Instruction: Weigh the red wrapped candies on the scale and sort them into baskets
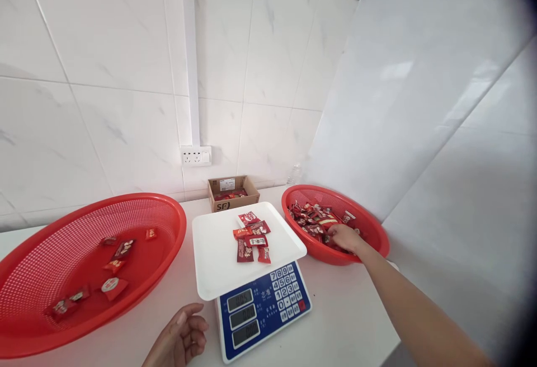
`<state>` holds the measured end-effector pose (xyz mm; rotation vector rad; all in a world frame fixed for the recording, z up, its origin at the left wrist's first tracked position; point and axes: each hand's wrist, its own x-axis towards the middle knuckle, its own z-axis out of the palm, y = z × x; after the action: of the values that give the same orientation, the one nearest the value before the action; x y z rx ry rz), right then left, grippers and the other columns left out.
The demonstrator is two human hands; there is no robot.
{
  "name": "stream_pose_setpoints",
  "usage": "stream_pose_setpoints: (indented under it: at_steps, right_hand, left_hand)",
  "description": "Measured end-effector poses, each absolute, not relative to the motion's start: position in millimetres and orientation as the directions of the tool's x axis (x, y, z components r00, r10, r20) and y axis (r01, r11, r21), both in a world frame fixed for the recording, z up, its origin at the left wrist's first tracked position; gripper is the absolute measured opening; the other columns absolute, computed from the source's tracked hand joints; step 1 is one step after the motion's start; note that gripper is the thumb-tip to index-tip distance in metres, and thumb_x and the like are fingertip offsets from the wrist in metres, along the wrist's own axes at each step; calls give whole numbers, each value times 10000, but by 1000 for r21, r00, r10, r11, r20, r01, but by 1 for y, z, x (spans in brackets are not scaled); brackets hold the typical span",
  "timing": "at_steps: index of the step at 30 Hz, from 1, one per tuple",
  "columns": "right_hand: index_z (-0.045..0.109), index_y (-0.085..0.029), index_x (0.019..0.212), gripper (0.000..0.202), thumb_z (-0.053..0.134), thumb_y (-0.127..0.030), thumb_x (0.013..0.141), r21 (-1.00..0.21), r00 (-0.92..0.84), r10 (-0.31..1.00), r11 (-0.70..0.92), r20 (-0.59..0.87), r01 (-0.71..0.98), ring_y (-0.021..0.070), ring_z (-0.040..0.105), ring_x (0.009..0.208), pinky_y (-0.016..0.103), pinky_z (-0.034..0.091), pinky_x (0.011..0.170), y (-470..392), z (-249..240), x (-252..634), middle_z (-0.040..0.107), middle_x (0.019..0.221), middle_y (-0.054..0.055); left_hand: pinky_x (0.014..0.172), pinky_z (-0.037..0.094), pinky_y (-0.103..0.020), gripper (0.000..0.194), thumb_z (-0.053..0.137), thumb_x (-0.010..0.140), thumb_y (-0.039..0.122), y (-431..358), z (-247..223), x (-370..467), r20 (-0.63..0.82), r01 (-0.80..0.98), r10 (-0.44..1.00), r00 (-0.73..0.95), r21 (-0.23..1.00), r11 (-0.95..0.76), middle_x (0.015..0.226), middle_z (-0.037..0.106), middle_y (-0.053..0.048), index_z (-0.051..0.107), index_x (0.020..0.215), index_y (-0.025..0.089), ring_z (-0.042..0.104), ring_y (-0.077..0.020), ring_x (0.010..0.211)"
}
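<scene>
My right hand (344,238) reaches into the right red plastic basket (380,244), its fingers pinched together among many wrapped candies (308,216). The fingertips are partly hidden, so whatever lies between them does not show. Near the front, my left hand (187,333) is loosely curled with the thumb apart, holding nothing, just left of the digital scale (264,314). On the scale's white tray (213,244) lie several red and dark-red candy packets (255,240) in a small group.
At the left stands a bigger red basket (176,227) with several wrapped candies (113,286) scattered in it. A small cardboard box (218,206) with red packets sits behind the scale. Tiled walls close off the back and right; a power socket (196,156) is on the back wall.
</scene>
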<state>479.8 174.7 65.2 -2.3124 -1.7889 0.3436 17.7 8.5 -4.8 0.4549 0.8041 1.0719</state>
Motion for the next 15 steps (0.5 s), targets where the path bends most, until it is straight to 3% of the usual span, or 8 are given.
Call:
stream_pose_setpoints:
  at_steps: [4, 7, 10, 15]
  right_hand:
    - [678, -214, 906, 262, 473, -145, 758, -317, 214, 976, -219, -52, 923, 178, 619, 653, 270, 425, 653, 173, 74, 471, 683, 720, 27]
    - [630, -222, 1133, 445, 548, -132, 705, -335, 120, 992, -123, -31, 934, 208, 632, 856, 280, 441, 751, 175, 75, 462, 690, 972, 50]
    - [663, -223, 1082, 415, 587, -144, 682, -327, 71, 997, -68, -4, 943, 235, 591, 1015, 299, 423, 846, 179, 71, 458, 642, 1135, 71]
    - [703, -224, 948, 247, 545, -236, 758, -310, 59, 998, -56, -2, 949, 230, 632, 885, 322, 447, 806, 183, 67, 462, 696, 960, 61]
  left_hand:
    - [673, 442, -288, 407, 757, 645, 513, 8, -4, 18, -346, -604, 906, 246, 676, 422, 746, 687, -41, 696, 901, 202, 593, -163, 661]
    - [689, 444, -298, 420, 759, 641, 516, 8, -5, 16, -347, -591, 898, 272, 676, 440, 755, 686, -48, 698, 907, 197, 598, -171, 678]
    - [683, 441, -295, 406, 753, 650, 517, 8, -6, 15, -352, -593, 899, 262, 676, 438, 756, 684, -42, 698, 905, 206, 597, -166, 669]
    - [687, 438, -300, 414, 739, 662, 528, 8, -8, 17, -336, -593, 905, 260, 684, 424, 764, 682, -42, 687, 923, 210, 595, -166, 679]
